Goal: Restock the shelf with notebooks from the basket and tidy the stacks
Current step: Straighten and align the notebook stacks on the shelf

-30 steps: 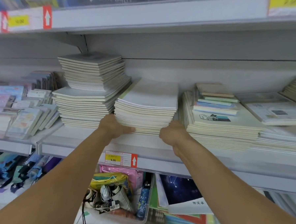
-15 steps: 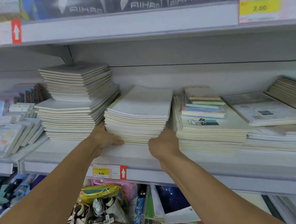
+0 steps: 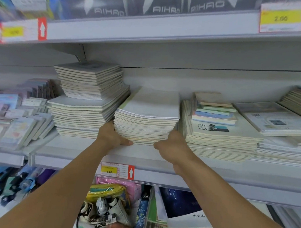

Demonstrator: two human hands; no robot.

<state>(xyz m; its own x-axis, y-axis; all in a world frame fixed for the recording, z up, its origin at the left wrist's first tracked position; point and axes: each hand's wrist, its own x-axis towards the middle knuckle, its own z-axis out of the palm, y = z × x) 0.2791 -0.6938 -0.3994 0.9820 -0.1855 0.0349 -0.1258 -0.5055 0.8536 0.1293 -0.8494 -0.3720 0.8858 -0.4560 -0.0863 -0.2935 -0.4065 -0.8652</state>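
While both arms reach up to the shelf [image 3: 75, 149], the hands clamp the middle stack [image 3: 148, 117] of notebooks from either side. The left hand [image 3: 112, 136] grips the stack's lower left corner, thumb lying along the bottom front edge. The right hand [image 3: 172, 145] holds the lower right corner, its fingers hidden behind the stack. The stack rests on the shelf, tilted slightly, its left side leaning against the tall pile [image 3: 89, 101] just beside it. On the stack's other side sits a lower pile [image 3: 219, 136] topped with a few coloured notebooks [image 3: 214, 110]. A price tag [image 3: 117, 170] reading 6.00 hangs on the shelf edge below the stack.
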